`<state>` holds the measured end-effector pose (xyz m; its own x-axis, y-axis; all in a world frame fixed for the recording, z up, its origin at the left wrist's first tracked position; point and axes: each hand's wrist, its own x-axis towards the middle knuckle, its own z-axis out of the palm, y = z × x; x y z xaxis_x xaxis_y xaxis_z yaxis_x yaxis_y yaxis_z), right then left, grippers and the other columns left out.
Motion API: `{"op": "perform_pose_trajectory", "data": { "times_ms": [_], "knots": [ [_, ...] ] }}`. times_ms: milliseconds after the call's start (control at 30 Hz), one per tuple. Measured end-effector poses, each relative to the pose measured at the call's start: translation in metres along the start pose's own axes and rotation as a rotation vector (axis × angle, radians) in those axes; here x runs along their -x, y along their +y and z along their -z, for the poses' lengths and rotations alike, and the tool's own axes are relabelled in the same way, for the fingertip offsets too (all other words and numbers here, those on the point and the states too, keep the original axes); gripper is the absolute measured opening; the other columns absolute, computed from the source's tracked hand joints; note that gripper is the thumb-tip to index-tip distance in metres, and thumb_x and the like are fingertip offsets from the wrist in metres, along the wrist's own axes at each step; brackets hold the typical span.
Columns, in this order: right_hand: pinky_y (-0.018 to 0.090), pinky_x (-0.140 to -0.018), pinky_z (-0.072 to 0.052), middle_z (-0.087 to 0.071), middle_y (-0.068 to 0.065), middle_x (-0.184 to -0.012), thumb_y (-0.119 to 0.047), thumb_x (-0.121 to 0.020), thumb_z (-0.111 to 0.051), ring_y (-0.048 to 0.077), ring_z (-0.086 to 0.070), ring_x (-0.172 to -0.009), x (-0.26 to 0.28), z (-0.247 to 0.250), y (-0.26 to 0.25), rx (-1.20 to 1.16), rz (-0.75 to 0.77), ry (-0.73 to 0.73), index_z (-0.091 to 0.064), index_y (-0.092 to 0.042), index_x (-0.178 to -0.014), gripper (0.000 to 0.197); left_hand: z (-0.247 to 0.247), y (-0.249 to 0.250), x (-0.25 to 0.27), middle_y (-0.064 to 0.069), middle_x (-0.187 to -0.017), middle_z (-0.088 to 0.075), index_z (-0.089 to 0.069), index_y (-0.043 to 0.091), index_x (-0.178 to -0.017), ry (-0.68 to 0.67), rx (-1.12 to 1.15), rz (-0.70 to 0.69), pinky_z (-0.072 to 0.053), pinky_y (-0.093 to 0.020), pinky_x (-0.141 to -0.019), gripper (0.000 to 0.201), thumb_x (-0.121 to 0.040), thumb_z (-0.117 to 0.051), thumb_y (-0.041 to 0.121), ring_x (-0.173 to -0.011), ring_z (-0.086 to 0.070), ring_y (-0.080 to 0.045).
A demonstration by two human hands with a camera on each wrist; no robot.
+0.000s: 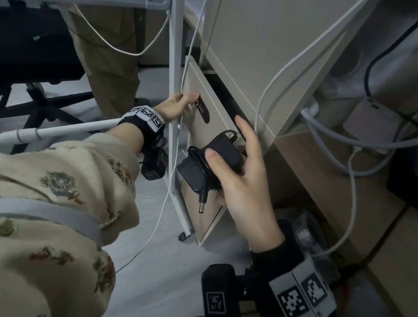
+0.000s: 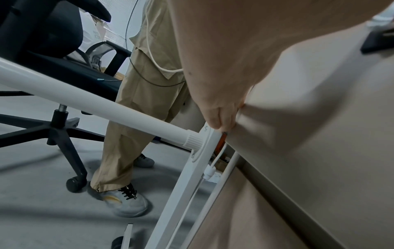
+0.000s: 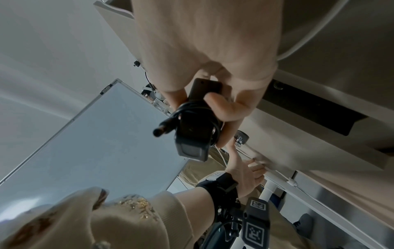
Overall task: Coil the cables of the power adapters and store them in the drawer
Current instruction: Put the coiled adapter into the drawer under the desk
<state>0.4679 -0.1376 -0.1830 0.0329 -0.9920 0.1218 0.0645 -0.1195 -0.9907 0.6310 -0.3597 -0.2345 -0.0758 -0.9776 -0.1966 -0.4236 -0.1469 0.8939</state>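
— Hand states first: what is held by each hand?

— By the right hand (image 1: 248, 186) a black power adapter (image 1: 210, 163) is gripped, thumb laid across its top, the index finger stretched straight. By the left hand (image 1: 179, 105) the left edge of the drawer front (image 1: 209, 138) is gripped, fingers curled round it.

— And the larger things around?

— A beige cabinet (image 1: 260, 50) is seen above the drawer, which is pulled partly out. A white frame post (image 1: 173, 81) stands just beside the drawer's left edge.

— Where is the cable?

— The black cable (image 1: 200, 162) is wound round the adapter's body, and its barrel plug (image 1: 202, 202) hangs below, before the drawer front.
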Motion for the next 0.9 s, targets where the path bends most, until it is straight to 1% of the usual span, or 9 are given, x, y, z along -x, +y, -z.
{"op": "perform_pose_trajectory", "data": {
  "times_ms": [133, 233, 333, 400, 500, 633, 733, 800, 900],
  "knots": [
    [0.046, -0.103, -0.048, -0.051, 0.005, -0.138, -0.032, -0.082, -0.069, 0.022, -0.05, -0.13, 0.0, 0.003, 0.001, 0.002, -0.021, -0.003, -0.043, -0.048, -0.135, 0.061, 0.001, 0.003, 0.001, -0.018, -0.152, -0.039, -0.037, 0.003, -0.146, -0.086, 0.013, -0.011, -0.024, -0.041, -0.119, 0.105, -0.079, -0.04, 0.084, -0.14, -0.038, -0.032],
    [0.041, -0.101, -0.051, -0.055, 0.006, -0.13, -0.02, -0.088, -0.068, 0.019, -0.058, -0.12, 0.002, 0.004, -0.001, -0.016, -0.025, -0.004, -0.044, -0.041, -0.137, 0.058, 0.005, -0.017, -0.027, -0.017, -0.148, -0.046, -0.045, 0.008, -0.143, -0.093, 0.006, -0.023, -0.029, -0.046, -0.118, 0.104, -0.069, -0.039, 0.082, -0.137, -0.042, -0.032],
    [0.041, -0.101, -0.05, -0.05, 0.008, -0.138, -0.021, -0.086, -0.068, 0.02, -0.056, -0.124, 0.001, 0.003, 0.0, -0.028, -0.041, -0.007, -0.045, -0.042, -0.135, 0.058, 0.016, -0.06, -0.08, -0.013, -0.142, -0.053, -0.043, 0.008, -0.144, -0.179, 0.009, -0.004, -0.032, -0.049, -0.116, 0.126, -0.056, -0.053, 0.097, -0.13, -0.051, -0.028],
    [0.04, -0.101, -0.051, -0.05, 0.01, -0.138, -0.022, -0.086, -0.068, 0.02, -0.055, -0.125, 0.001, 0.002, 0.0, -0.033, -0.057, -0.009, -0.045, -0.041, -0.135, 0.058, 0.021, -0.073, -0.096, -0.02, -0.137, -0.055, -0.046, 0.003, -0.14, -0.202, -0.02, 0.006, -0.034, -0.051, -0.114, 0.131, -0.05, -0.057, 0.098, -0.126, -0.053, -0.035],
    [0.033, -0.096, -0.054, -0.059, 0.007, -0.122, -0.009, -0.092, -0.064, 0.016, -0.064, -0.11, 0.003, 0.002, -0.002, -0.064, -0.071, -0.032, -0.044, -0.035, -0.135, 0.054, 0.02, -0.041, -0.051, -0.023, -0.122, -0.058, -0.057, 0.004, -0.12, -0.214, -0.068, -0.001, -0.035, -0.051, -0.113, 0.125, -0.042, -0.051, 0.102, -0.119, -0.054, -0.04],
    [0.03, -0.094, -0.054, -0.061, -0.007, -0.105, -0.009, -0.092, -0.064, 0.013, -0.064, -0.105, 0.002, 0.002, -0.001, -0.048, -0.074, -0.007, -0.045, -0.033, -0.136, 0.055, 0.018, -0.008, -0.008, -0.031, -0.136, -0.047, -0.042, -0.005, -0.139, -0.197, 0.023, -0.026, -0.033, -0.044, -0.116, 0.125, -0.051, -0.051, 0.083, -0.12, -0.051, -0.034],
    [0.035, -0.096, -0.054, -0.062, -0.003, -0.111, -0.014, -0.09, -0.067, 0.015, -0.064, -0.108, 0.001, 0.002, 0.002, -0.031, -0.087, -0.013, -0.045, -0.036, -0.137, 0.056, 0.017, 0.006, 0.011, -0.015, -0.117, -0.054, -0.039, -0.005, -0.141, -0.175, 0.049, -0.036, -0.034, -0.041, -0.116, 0.117, -0.057, -0.051, 0.076, -0.11, -0.054, -0.023],
    [0.044, -0.1, -0.051, -0.062, -0.003, -0.118, -0.025, -0.086, -0.07, 0.017, -0.062, -0.114, 0.0, 0.001, 0.003, -0.011, -0.097, -0.012, -0.046, -0.044, -0.134, 0.057, 0.019, 0.002, 0.012, -0.013, -0.134, -0.049, -0.034, 0.0, -0.146, -0.176, 0.063, -0.006, -0.034, -0.037, -0.115, 0.112, -0.066, -0.053, 0.076, -0.126, -0.049, -0.025],
    [0.043, -0.097, -0.05, -0.06, -0.006, -0.124, -0.042, -0.077, -0.071, 0.017, -0.058, -0.119, 0.001, -0.003, 0.003, 0.03, -0.102, -0.02, -0.047, -0.054, -0.128, 0.057, 0.022, -0.002, 0.015, -0.012, -0.152, -0.038, -0.031, 0.005, -0.15, -0.176, 0.09, 0.005, -0.033, -0.034, -0.115, 0.129, -0.053, -0.056, 0.086, -0.138, -0.039, -0.025]
  ]
}}
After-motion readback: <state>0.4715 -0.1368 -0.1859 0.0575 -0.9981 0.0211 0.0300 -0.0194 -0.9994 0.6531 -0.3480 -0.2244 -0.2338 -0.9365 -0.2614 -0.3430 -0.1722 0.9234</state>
